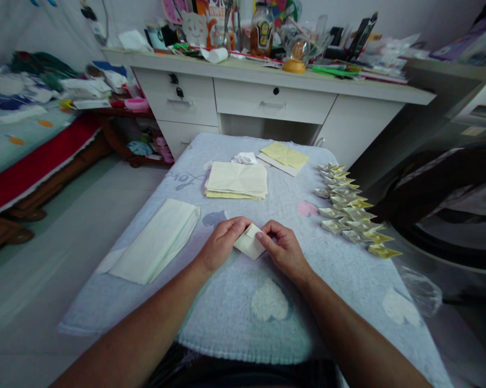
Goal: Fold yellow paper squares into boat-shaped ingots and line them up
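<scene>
The folded paper [249, 245] lies directly between the two hands, just above the cloth [219, 318]; contact with the cloth cannot be determined. One corner points toward the person; the outline is near square, so no clear long axis can be assigned. The left hand [226, 242] grips the left edge. The right hand [284, 249] grips the right edge, thumb on the upper face. Neither hand is nearer: both touch the paper. Left of the hands, apart from them, lies a long paper stack [152, 242], slanted. Farther right stand rows of paper boats [358, 214]. Straight ahead lies a flat paper pile [237, 178]; beyond stands the desk [275, 105].
</scene>
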